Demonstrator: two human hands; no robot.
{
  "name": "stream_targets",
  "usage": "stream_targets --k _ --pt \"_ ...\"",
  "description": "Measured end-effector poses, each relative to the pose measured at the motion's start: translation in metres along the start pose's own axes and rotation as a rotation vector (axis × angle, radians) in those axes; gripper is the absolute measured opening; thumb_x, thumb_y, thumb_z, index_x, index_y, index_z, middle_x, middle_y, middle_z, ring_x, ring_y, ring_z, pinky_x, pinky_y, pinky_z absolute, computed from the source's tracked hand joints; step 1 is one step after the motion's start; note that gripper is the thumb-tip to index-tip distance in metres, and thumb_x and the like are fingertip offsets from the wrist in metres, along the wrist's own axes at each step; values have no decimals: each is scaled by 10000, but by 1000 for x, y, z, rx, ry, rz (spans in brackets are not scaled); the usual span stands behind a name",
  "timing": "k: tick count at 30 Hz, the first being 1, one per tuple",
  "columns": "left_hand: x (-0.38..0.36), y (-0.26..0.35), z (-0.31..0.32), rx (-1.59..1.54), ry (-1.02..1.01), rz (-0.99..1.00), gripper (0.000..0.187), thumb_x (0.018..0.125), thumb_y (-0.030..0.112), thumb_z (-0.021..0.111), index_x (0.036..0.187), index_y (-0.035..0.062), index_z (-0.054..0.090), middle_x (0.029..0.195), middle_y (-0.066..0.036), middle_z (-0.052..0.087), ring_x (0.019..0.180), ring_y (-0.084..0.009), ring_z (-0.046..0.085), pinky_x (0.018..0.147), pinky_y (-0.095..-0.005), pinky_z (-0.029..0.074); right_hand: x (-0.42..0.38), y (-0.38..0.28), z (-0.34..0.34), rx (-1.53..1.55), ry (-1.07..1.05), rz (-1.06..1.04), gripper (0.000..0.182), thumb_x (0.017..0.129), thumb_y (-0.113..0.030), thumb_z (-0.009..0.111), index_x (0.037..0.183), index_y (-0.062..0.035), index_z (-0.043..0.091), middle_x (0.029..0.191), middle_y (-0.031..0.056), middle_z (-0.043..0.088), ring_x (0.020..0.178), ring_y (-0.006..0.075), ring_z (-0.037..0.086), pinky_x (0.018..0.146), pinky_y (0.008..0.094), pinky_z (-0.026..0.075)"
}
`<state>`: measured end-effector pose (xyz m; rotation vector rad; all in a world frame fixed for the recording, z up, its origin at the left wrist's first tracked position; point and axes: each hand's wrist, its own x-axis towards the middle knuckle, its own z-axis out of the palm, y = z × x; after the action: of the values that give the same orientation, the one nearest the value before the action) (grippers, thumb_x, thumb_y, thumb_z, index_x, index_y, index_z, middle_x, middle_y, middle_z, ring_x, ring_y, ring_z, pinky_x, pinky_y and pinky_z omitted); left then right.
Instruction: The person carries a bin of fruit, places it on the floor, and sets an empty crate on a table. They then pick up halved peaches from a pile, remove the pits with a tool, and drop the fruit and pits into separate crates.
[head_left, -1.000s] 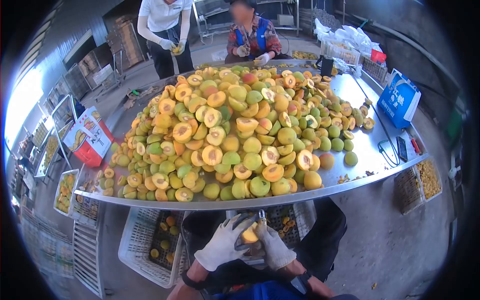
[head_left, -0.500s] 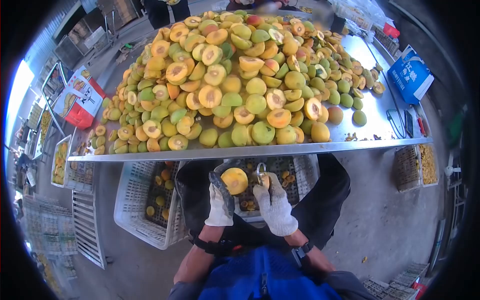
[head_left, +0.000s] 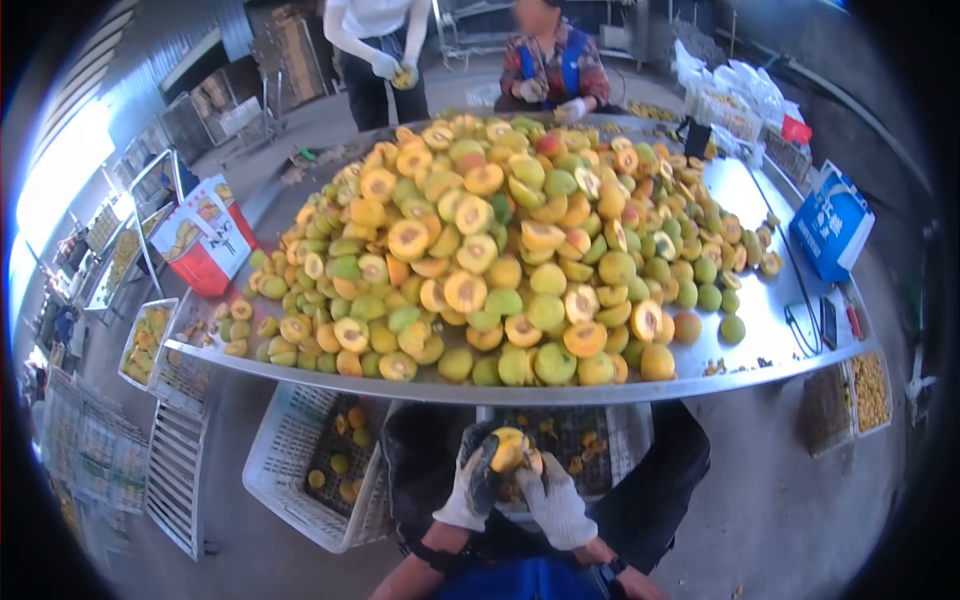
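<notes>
My left hand (head_left: 472,482), in a white glove with dark palm and fingers, is closed around a yellow fruit (head_left: 510,449) just below the table's front edge. From the right, my right hand (head_left: 553,502), in a white knit glove, meets the fruit with its fingers bent at its lower side. The ring tool is hidden or too small to make out in it. Above both hands a large heap of halved and whole yellow-green fruit (head_left: 465,292) covers the metal table (head_left: 740,382).
White crates (head_left: 300,500) with fruit pieces stand under the table. A red and white bag (head_left: 205,240) is at the left, a blue bag (head_left: 828,225) and black cable (head_left: 797,300) at the right. Two people (head_left: 375,60) are behind the heap, their gloved hands apart from mine.
The view has tilted up, showing more of the people beyond the table. My hands have come together on the fruit, and the metal ring near my right fingers is no longer visible.
</notes>
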<state>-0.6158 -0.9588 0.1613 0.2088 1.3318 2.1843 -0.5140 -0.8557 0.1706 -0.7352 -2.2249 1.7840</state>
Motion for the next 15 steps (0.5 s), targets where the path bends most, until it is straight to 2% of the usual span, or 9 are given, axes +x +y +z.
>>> stream_targets --k 1,2,3,5,7,9,12,14,15 --pt "1 2 1 126 -21 72 275 960 141 560 1195 -1 574 1172 -109 565 1102 -207 561 955 -311 457 -1 0 0 -54 1 1 282 945 -271 567 1074 -21 577 820 198 622 740 367 609 678 408 482" --pt "-9 8 4 396 -13 89 256 972 118 541 1196 -2 574 1165 -103 560 1090 -201 565 946 -301 460 -1 -1 0 -67 0 -14 281 943 -272 571 1069 -21 577 823 199 624 746 371 613 677 411 483" --pt "-8 6 5 288 30 -3 258 966 122 549 1190 -2 579 1159 -107 562 1090 -211 565 951 -310 461 -2 -1 0 -80 0 -26 280 941 -274 574 1063 -21 578 825 201 625 751 375 617 676 414 483" --pt "-6 0 -2 371 -6 64 284 962 173 566 1197 15 584 1140 -93 586 1048 -198 584 912 -305 482 -3 3 -1 -113 -13 -95 278 929 -268 599 1062 -24 579 845 203 637 779 393 628 679 422 486" --pt "-1 -9 -14 500 -51 179 331 961 249 584 1227 52 581 1110 -56 615 974 -163 609 841 -282 511 -5 -4 -4 -104 111 -99 268 918 -244 619 1071 -28 582 845 196 640 768 392 625 684 417 492" --pt "3 -21 -25 511 -71 206 368 963 299 594 1258 79 573 1087 -29 635 910 -133 629 776 -260 533 -3 -9 -11 -55 169 -78 283 885 -202 670 1104 -44 584 875 187 659 810 402 641 711 410 511" --pt "3 -28 -28 274 -39 21 372 968 295 592 1268 75 569 1071 -32 642 878 -126 634 726 -253 545 5 -35 -23 -135 172 -220 314 886 -217 680 1134 -65 561 887 214 664 831 435 646 674 443 528" --pt "-4 -28 -22 108 1 -142 369 975 289 585 1270 68 565 1049 -31 647 858 -117 634 679 -245 551 8 -34 -27 -194 53 -218 335 872 -217 690 1149 -79 564 944 201 664 871 428 642 713 445 532" --pt "-2 -40 -29 99 -35 -99 350 984 265 577 1270 65 562 1033 -23 650 836 -102 634 619 -240 551 11 -26 -24 -214 18 -226 341 865 -217 694 1150 -81 565 957 196 663 880 427 640 722 446 531"
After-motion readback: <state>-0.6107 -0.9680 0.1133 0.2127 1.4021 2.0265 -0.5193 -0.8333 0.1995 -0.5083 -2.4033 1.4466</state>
